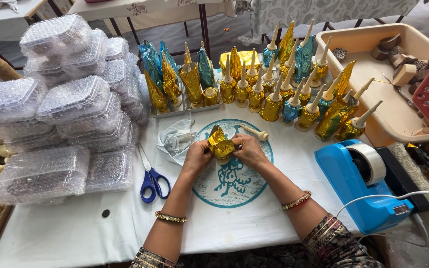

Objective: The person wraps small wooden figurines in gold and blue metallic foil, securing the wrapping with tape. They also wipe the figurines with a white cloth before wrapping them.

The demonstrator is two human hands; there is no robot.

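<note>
My fingers (213,145) are pinched narrow around a piece wrapped in gold foil (221,147), left hand (196,158) on one side and right hand (248,151) on the other, holding it just above the round teal print (234,186) in the middle of the tabletop (65,233). The foil is crumpled and one corner stands loose at the top. I judge the main risk is tearing: foil this thin could split if I pull too hard where it folds (and a rip would show at once).

Just beyond my right hand lies 1 bare cream cone-tipped piece (255,132); it looks ready to roll if my knuckles nudge it. A crumpled pale wrapper (175,140) sits beside my left hand. The blue-handled scissors (151,178) lie nearer the left stack of bubble-wrapped boxes (65,109), blades pointing away from me, so a careless left elbow could catch them.

Toward the far edge stand rows of finished gold and blue figures (284,94), packed close; 1 knock there could topple several. The blue tape dispenser (366,183) sits near the right edge, its white cable (398,197) trailing where my right sleeve might snag it.
</note>
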